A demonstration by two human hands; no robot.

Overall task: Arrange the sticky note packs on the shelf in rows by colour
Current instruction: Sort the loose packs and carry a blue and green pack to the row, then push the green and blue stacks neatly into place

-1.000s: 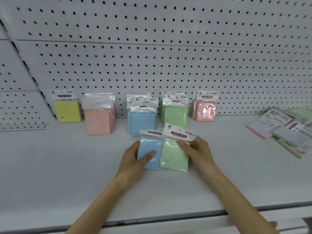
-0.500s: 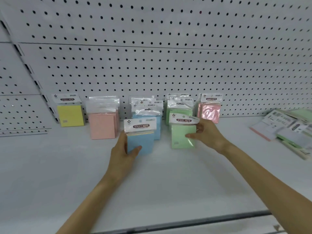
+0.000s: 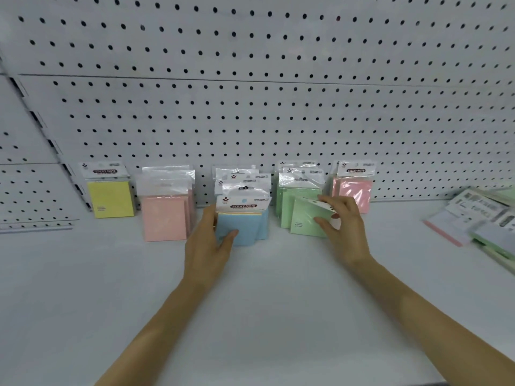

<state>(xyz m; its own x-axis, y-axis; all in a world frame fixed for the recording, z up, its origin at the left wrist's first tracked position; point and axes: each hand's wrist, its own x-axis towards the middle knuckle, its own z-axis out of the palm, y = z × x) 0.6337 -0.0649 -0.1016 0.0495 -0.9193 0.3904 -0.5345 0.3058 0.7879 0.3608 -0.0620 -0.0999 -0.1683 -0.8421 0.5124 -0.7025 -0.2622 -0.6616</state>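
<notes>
White perforated pegboard panel [image 3: 278, 121] along the white shelf's [image 3: 278, 316] back edge, flat printed stationery packets [image 3: 479, 218] heaped at its right edge

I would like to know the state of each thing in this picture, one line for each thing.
Blue pack, upright, in front of the blue row.
Left hand, grips the blue pack.
Green pack, tilted, in front of the green row.
Right hand, grips the green pack.
Yellow pack, upright, alone.
Peach packs, upright, one behind another.
Pink packs, upright.
Loose packs, lying flat at the right.
</notes>
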